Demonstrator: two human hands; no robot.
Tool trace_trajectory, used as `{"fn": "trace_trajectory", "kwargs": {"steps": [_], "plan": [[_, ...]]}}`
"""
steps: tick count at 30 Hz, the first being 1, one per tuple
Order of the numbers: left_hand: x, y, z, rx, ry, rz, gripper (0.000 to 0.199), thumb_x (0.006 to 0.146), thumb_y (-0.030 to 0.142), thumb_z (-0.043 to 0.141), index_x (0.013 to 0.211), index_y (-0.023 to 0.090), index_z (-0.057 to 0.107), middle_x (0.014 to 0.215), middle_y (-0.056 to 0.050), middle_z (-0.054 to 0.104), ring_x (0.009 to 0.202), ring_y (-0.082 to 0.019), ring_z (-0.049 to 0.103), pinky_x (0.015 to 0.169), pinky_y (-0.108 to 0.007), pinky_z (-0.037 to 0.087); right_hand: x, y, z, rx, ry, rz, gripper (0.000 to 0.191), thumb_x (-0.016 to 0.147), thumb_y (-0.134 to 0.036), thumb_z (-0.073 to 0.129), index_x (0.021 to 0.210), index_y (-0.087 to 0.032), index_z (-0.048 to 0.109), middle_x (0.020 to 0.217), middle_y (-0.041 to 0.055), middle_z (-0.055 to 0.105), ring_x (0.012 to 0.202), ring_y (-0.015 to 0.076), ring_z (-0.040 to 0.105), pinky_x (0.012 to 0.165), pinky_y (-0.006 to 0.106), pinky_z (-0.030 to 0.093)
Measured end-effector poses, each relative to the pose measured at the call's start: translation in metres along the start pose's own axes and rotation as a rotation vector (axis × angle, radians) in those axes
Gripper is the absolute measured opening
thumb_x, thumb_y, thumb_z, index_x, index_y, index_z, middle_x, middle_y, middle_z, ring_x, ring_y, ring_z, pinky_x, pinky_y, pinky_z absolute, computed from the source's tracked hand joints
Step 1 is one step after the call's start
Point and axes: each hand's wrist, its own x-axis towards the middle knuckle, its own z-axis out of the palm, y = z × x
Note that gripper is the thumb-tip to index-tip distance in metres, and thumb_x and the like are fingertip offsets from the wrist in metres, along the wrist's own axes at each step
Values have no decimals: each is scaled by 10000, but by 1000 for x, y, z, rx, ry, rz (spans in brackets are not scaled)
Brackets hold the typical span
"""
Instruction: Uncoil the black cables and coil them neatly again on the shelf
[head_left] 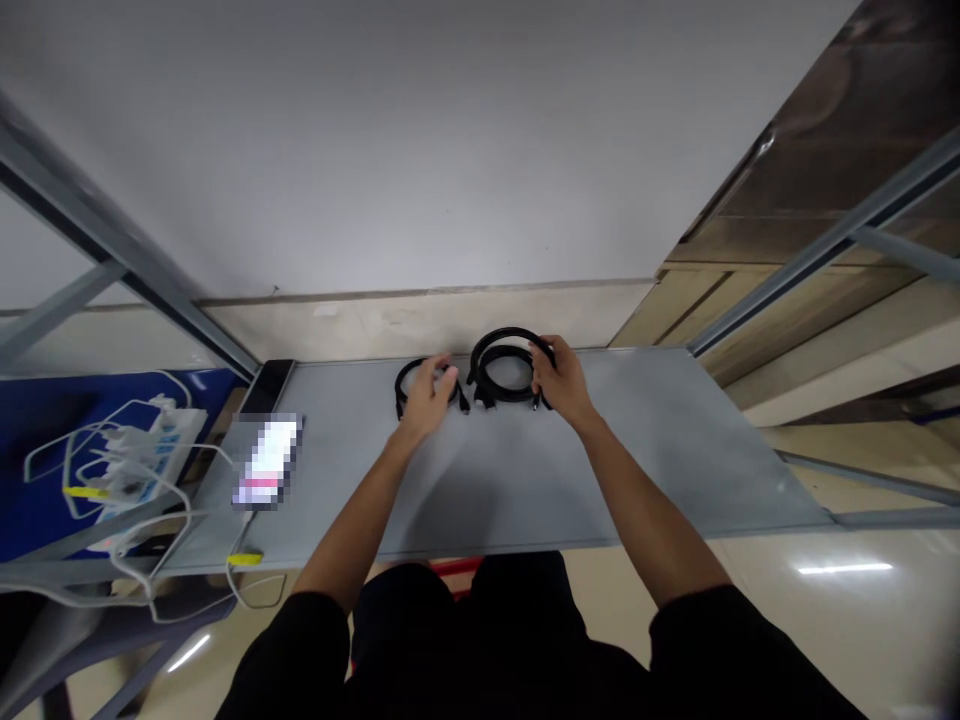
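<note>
A larger coiled black cable (504,394) is at the far edge of the grey shelf, its connector ends showing at the bottom of the coil. My right hand (561,383) is closed around the right side of this coil, and one loop stands raised above the rest. To its left lies a smaller coiled black cable (401,385) with a plug end at its right. Over that coil rests my left hand (429,398), thumb and fingers apart; its palm hides part of the loop.
A lit phone (268,462) with a charging cable lies on the shelf (525,490) at left, beside a dark flat device (270,385). Further left, white cables run from a power strip (150,450). Metal posts stand at both sides; a wall (450,150) is behind.
</note>
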Motion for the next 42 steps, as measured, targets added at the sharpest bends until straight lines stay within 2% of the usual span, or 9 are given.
{"fn": "trace_trajectory", "kwargs": {"steps": [3,5,7,10,14,18,26,33,42], "plan": [[-30,12,14,-333,-37,-102,546,919,515,784,1349,215,631,1383,-160,697,1351,-311,639,1121,-472,505,-25,-21,12,199,-46,85,342,884,-528,763,980,-259,575,518,-128,370,388,81,314,394,229,270],[-50,20,19,-498,-124,-181,606,867,586,815,1304,208,633,1288,-151,740,1213,-311,722,1008,-450,571,-42,-26,20,284,-66,136,372,860,-522,775,1026,-268,561,551,-134,377,400,71,295,386,211,256],[-69,28,19,-593,-182,-236,614,865,648,790,1249,202,618,1160,-133,775,1018,-287,786,845,-402,610,-58,-22,27,308,-32,141,434,830,-528,790,1076,-285,529,638,-115,476,445,83,394,412,211,357],[-92,37,12,-640,-111,-243,568,880,683,758,1135,206,587,1032,-92,778,849,-235,795,720,-335,598,-82,-8,29,224,75,102,543,746,-593,847,1050,-282,520,856,-41,634,652,137,624,585,288,566],[-110,42,1,-622,-56,-255,540,868,667,782,1086,207,601,1005,-60,759,799,-190,774,698,-302,595,-110,6,21,10,-25,178,583,735,-765,803,852,-244,568,721,-4,640,594,177,634,540,312,527],[-118,43,-2,-612,-42,-282,552,873,632,793,1169,200,618,1010,-60,745,849,-203,776,704,-307,603,-121,-1,12,-82,-22,153,590,784,-809,737,824,-237,600,569,-37,571,469,147,531,457,277,427],[-125,44,5,-660,57,-347,567,858,562,819,1245,213,596,1008,-50,759,901,-219,782,730,-323,611,-108,-44,-1,-128,-26,-2,416,850,-595,735,931,-189,775,775,56,716,656,176,623,511,269,459],[-129,46,11,-640,94,-363,511,857,555,804,1160,202,592,982,-65,789,871,-223,796,686,-281,552,-115,-68,11,-330,-34,-195,268,902,-368,636,1026,-210,813,906,87,784,758,213,701,671,332,569],[-131,52,4,-616,71,-268,471,903,544,771,1151,208,555,937,-48,789,775,-203,790,810,-359,595,-121,-54,10,-182,-253,20,479,932,-353,606,1368,-196,725,1048,96,810,778,206,736,699,353,616]]}}
